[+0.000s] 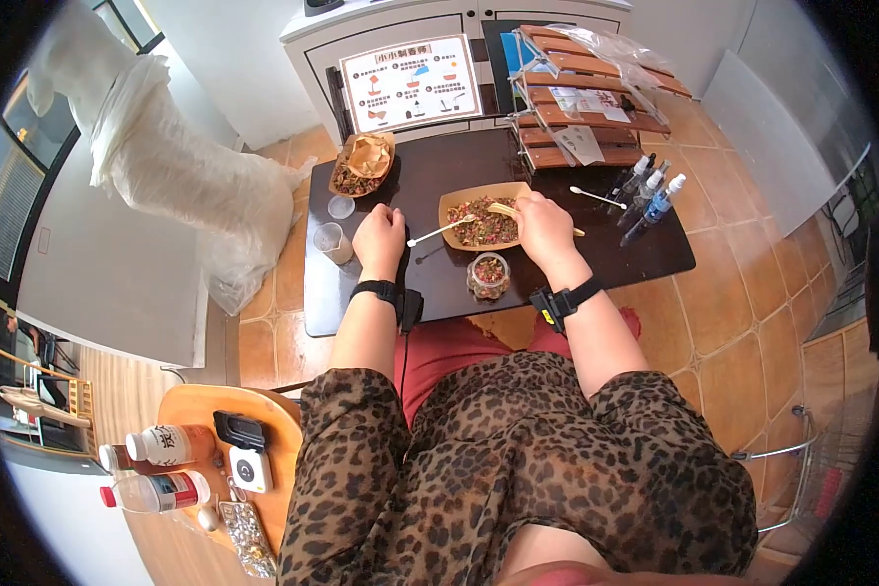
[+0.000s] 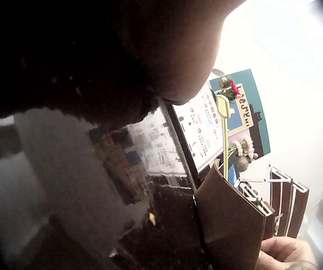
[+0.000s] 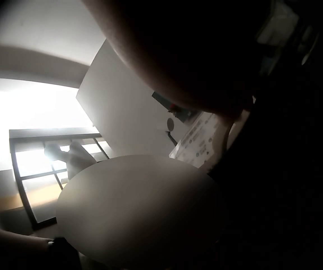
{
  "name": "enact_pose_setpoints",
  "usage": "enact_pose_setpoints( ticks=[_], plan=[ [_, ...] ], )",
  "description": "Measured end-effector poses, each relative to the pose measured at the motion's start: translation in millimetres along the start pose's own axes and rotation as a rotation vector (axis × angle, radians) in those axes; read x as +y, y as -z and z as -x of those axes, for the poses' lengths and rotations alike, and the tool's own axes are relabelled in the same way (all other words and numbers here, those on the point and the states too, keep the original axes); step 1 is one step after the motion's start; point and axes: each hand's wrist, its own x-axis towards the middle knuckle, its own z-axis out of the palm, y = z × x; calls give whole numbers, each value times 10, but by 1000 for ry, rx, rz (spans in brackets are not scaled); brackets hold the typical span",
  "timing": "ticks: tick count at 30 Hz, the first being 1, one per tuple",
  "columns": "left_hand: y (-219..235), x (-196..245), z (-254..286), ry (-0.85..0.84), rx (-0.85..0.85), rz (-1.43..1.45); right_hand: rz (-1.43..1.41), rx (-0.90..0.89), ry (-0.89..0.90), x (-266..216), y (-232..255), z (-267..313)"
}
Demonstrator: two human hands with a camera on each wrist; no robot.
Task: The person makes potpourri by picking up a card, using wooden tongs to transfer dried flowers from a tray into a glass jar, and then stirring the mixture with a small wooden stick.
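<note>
My right hand grips a pale wooden utensil over a brown paper tray; one end of the utensil sticks out past the palm. The tray holds a mix of dried petals and bits. A small white spoon leans over the tray's left rim. To the left of it, my left hand rests on the dark table, fingers loosely curled and holding nothing. Just in front of the tray stands a glass jar filled with a similar mix. The right wrist view is mostly dark and blurred.
Beyond my left hand are a clear plastic cup, a small lid and a second paper tray. Several spray bottles and another white spoon lie right. An instruction sheet and folding wooden rack stand behind.
</note>
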Motion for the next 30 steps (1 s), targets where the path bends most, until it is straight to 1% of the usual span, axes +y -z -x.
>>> enact_pose_setpoints(
  ticks=[2, 8, 11, 14, 20, 23, 26, 30],
  plan=[
    [-2, -13, -16, 22, -33, -9, -32, 11, -15, 0, 49, 3],
    [8, 2, -9, 21, -27, -15, -83, -46, -96, -36, 335, -32],
    [11, 16, 11, -9, 19, -9, -184, -96, -148, -24, 482, -56],
    [-18, -12, 10, -33, 29, -3, -236, -132, -136, -2, 616, -70],
    [-44, -32, 15, -35, 38, -4, -372, -286, -69, -8, 880, -64],
    [-41, -20, 8, -27, 26, -22, -370, -391, -21, -59, 1022, -43],
    [-38, -8, 11, -19, 17, -40, -325, -454, 65, -108, 1067, -9],
    [-36, -11, 18, -29, 14, -39, -280, -544, 93, -137, 1066, 28]
  ],
)
